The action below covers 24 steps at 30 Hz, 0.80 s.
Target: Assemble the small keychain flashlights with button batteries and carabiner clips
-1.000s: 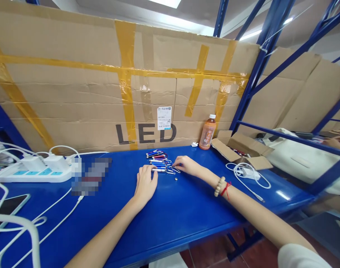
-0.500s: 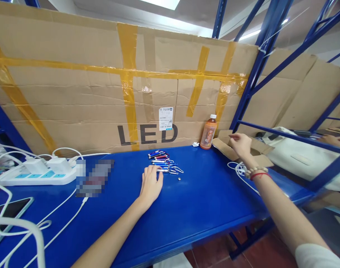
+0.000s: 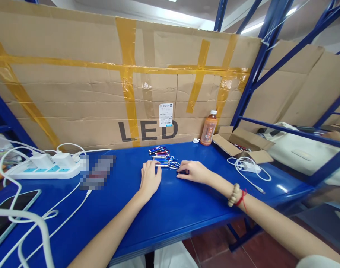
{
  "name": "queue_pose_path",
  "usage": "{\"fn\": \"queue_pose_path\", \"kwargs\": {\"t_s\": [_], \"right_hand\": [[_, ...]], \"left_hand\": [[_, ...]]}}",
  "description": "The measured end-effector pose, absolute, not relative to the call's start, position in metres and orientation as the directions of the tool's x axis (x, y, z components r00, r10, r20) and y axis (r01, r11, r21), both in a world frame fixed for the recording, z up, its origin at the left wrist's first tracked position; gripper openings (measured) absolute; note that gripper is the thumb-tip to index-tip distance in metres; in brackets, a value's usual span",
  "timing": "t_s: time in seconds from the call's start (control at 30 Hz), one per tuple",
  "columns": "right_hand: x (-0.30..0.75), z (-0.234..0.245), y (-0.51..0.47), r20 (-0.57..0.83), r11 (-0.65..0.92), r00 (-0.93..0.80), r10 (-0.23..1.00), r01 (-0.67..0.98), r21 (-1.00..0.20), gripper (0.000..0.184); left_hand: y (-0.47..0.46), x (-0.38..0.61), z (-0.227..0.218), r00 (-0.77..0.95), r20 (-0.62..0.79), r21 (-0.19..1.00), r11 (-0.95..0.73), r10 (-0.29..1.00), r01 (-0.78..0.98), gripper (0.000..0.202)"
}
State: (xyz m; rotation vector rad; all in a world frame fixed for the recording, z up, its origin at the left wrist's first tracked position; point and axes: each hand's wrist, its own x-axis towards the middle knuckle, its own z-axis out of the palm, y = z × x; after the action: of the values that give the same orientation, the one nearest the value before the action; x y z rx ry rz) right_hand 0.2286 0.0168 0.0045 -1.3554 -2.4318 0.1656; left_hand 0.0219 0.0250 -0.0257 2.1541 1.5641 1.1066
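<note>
Several small keychain flashlights (image 3: 162, 157), blue, red and silver, lie in a heap on the blue table (image 3: 170, 208) in front of the taped cardboard wall. My left hand (image 3: 149, 179) rests palm down with its fingertips on the nearest silver flashlight (image 3: 162, 166). My right hand (image 3: 192, 172) lies just right of the heap, fingers curled down onto the table beside the carabiner clips; what is under the fingertips is hidden. A bead bracelet and red string sit on my right wrist.
An orange drink bottle (image 3: 209, 128) stands at the wall. An open cardboard box (image 3: 242, 145) and a white charger with cable (image 3: 249, 167) lie to the right. A power strip (image 3: 44, 167), cables and a phone (image 3: 10, 212) occupy the left. Another person's hand (image 3: 337, 136) shows far right.
My right hand has come back from the cardboard box to the table beside the flashlight heap. The small round piece seen on the table is now under that hand. My left hand stayed put.
</note>
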Motion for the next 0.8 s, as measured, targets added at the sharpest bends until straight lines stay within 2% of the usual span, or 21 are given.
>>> {"fn": "queue_pose_path", "kwargs": {"t_s": [0.13, 0.3, 0.4, 0.53, 0.6, 0.67, 0.8], "right_hand": [[0.218, -0.007, 0.020, 0.273, 0.512, -0.442, 0.855, 0.802, -0.307, 0.013], [0.239, -0.007, 0.029, 0.252, 0.402, -0.318, 0.914, 0.793, -0.458, 0.004], [0.255, -0.003, 0.029, 0.222, 0.332, -0.250, 0.942, 0.780, -0.530, 0.011], [0.276, 0.002, 0.032, 0.231, 0.279, -0.176, 0.957, 0.778, -0.563, 0.018], [0.294, 0.009, 0.040, 0.290, 0.242, -0.084, 0.953, 0.788, -0.566, 0.022], [0.319, 0.020, 0.054, 0.397, 0.176, 0.082, 0.914, 0.802, -0.570, 0.029], [0.383, 0.038, 0.079, 0.555, -0.017, 0.428, 0.713, 0.803, -0.596, 0.031]], "left_hand": [[0.025, 0.021, -0.026, 0.131, 0.443, 0.588, -0.398, 0.887, 0.704, 0.018], [0.026, 0.022, -0.028, 0.141, 0.463, 0.587, -0.422, 0.875, 0.691, 0.019], [0.027, 0.023, -0.029, 0.148, 0.465, 0.595, -0.432, 0.873, 0.678, 0.018], [0.028, 0.023, -0.030, 0.139, 0.458, 0.610, -0.424, 0.878, 0.669, 0.017], [0.028, 0.023, -0.031, 0.133, 0.453, 0.616, -0.417, 0.882, 0.669, 0.017], [0.028, 0.023, -0.031, 0.131, 0.448, 0.617, -0.412, 0.884, 0.670, 0.017], [0.026, 0.023, -0.029, 0.137, 0.442, 0.612, -0.410, 0.886, 0.677, 0.018]]}}
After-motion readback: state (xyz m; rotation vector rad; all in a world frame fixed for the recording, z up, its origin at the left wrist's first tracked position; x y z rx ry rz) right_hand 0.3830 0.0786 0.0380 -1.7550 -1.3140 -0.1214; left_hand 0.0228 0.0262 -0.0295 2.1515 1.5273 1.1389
